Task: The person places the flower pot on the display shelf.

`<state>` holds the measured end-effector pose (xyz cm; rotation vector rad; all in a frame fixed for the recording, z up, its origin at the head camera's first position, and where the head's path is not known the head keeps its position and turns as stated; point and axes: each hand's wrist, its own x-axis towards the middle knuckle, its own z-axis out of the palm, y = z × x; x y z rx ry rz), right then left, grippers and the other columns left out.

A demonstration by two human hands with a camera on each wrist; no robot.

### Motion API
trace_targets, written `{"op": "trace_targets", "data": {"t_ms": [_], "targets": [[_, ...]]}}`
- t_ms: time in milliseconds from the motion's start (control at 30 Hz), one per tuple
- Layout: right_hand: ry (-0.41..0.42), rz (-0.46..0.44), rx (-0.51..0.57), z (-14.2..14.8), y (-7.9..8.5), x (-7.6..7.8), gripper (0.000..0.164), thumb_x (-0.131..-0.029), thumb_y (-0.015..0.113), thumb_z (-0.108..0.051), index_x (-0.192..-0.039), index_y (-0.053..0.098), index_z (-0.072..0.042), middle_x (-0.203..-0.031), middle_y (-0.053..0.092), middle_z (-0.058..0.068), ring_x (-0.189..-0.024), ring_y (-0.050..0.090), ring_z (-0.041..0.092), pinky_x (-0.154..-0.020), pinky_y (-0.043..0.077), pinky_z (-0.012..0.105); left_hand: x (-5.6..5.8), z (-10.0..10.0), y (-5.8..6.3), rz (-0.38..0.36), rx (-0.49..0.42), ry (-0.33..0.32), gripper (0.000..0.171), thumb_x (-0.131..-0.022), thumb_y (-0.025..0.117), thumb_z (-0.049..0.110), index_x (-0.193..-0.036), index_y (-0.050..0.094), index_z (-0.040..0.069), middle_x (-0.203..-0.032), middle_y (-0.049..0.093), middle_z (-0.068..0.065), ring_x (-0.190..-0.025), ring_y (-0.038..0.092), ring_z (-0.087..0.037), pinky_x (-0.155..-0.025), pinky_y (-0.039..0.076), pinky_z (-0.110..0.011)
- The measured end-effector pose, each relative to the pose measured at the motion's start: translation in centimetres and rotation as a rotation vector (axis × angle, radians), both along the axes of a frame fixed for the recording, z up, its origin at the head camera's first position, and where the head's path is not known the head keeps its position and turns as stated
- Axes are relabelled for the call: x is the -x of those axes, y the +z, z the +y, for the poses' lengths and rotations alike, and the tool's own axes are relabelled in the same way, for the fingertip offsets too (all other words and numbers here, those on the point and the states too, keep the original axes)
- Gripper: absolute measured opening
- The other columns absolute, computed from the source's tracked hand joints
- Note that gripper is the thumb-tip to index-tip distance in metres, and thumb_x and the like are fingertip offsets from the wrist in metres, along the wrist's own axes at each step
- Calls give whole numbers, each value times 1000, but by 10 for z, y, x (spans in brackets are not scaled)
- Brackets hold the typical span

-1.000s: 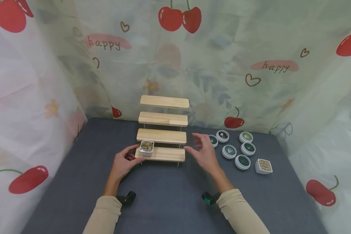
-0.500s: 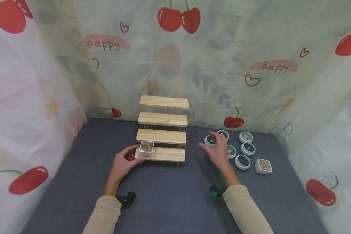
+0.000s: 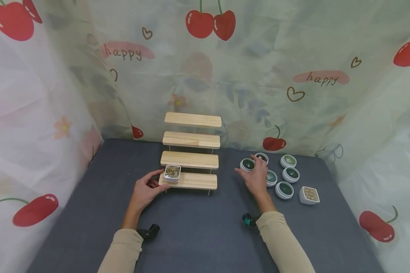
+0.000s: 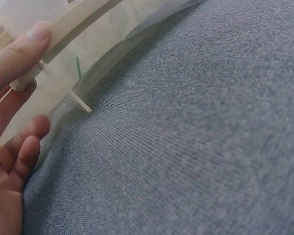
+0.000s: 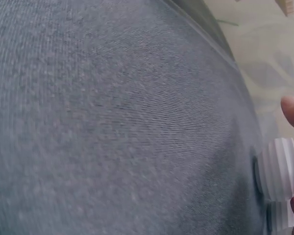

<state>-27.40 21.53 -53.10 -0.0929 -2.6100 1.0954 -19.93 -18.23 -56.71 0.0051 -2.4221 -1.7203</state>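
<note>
A four-tier wooden display stand [image 3: 205, 182] is at the middle of the table. On the left end of its lowest shelf sits a small square white pot [image 3: 172, 179] with a grainy, gravel-like top. My left hand [image 3: 147, 190] pinches that shelf end, thumb [image 4: 39, 34] along the front edge, fingers behind and beneath. To the right, my right hand [image 3: 257, 180] reaches over a round white pot [image 3: 247, 165] with a dark green top. Its thumb and fingers are spread on either side; the right wrist view shows this ribbed pot [image 5: 277, 169] close to the fingertips.
Several more round white pots [image 3: 284, 190] with green or dark tops stand right of my right hand, partly hidden by it. Another square pot [image 3: 309, 195] stands farthest right. A printed curtain [image 3: 239, 94] closes off the back and sides of the dark cloth-covered table [image 3: 198, 235].
My right hand has moved right, away from the stand, to the nearest round pot. The left hand stays at the shelf end.
</note>
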Motion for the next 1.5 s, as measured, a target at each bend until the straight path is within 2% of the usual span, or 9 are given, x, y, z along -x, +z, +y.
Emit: {"op": "trace_targets", "data": {"t_ms": [200, 400, 633, 733, 967, 1033, 1300, 1500], "targets": [[-16, -48, -17, -5, -7, 2, 88, -80, 88, -31, -149, 43, -1, -144, 41, 26, -137, 38, 44, -117, 30, 55, 1, -1, -4, 13, -3, -2, 62, -74, 93, 34, -131, 70, 26, -93, 70, -12, -76, 61, -12, -67, 49, -24], [-63, -43, -3, -6, -10, 3, 82, -84, 85, -29, -147, 43, 2, -141, 40, 27, -133, 41, 46, -114, 33, 56, -1, 1, -3, -12, 1, -2, 62, -75, 92, 31, -132, 69, 26, -94, 70, -14, -76, 61, -13, -68, 49, -23], [-69, -59, 23, -3, -11, 4, 75, -91, 79, -23, -149, 40, 3, -145, 35, 27, -137, 40, 43, -117, 34, 53, 1, 1, -9, 1, 2, 1, 62, -74, 93, 33, -131, 69, 27, -91, 71, -13, -75, 61, -11, -67, 49, -23], [-67, -65, 26, -4, -12, 4, 76, -90, 80, -23, -149, 40, 5, -144, 34, 30, -137, 39, 44, -117, 33, 53, 0, 3, -6, -11, 9, 11, 62, -75, 93, 30, -132, 69, 27, -94, 70, -13, -76, 60, -11, -68, 49, -22], [-72, -80, 23, -4, -15, 5, 78, -90, 80, -25, -148, 40, 7, -143, 36, 33, -135, 41, 46, -117, 34, 53, -6, 8, 10, -35, 28, 10, 62, -78, 91, 19, -135, 67, 13, -97, 70, -19, -76, 60, -14, -68, 48, -22], [-71, -81, 17, -4, -15, 5, 78, -90, 80, -26, -148, 40, 7, -143, 37, 33, -135, 41, 46, -117, 33, 53, -7, 8, 12, -35, 26, 6, 62, -78, 91, 19, -135, 67, 12, -97, 69, -20, -76, 60, -15, -67, 48, -22], [-67, -24, 22, -9, -9, 6, 76, -87, 83, -29, -144, 47, 4, -139, 41, 28, -133, 43, 42, -116, 34, 51, 1, 2, -4, -16, 15, 10, 63, -76, 92, 31, -134, 68, 26, -98, 70, -12, -78, 60, -11, -68, 49, -23], [-54, 5, 30, -16, 4, 5, 77, -85, 84, -36, -143, 49, 0, -134, 43, 23, -125, 45, 39, -111, 37, 52, 2, 0, -7, 5, 19, 19, 63, -74, 93, 36, -132, 69, 26, -96, 69, -9, -77, 60, -12, -68, 49, -24]]}}
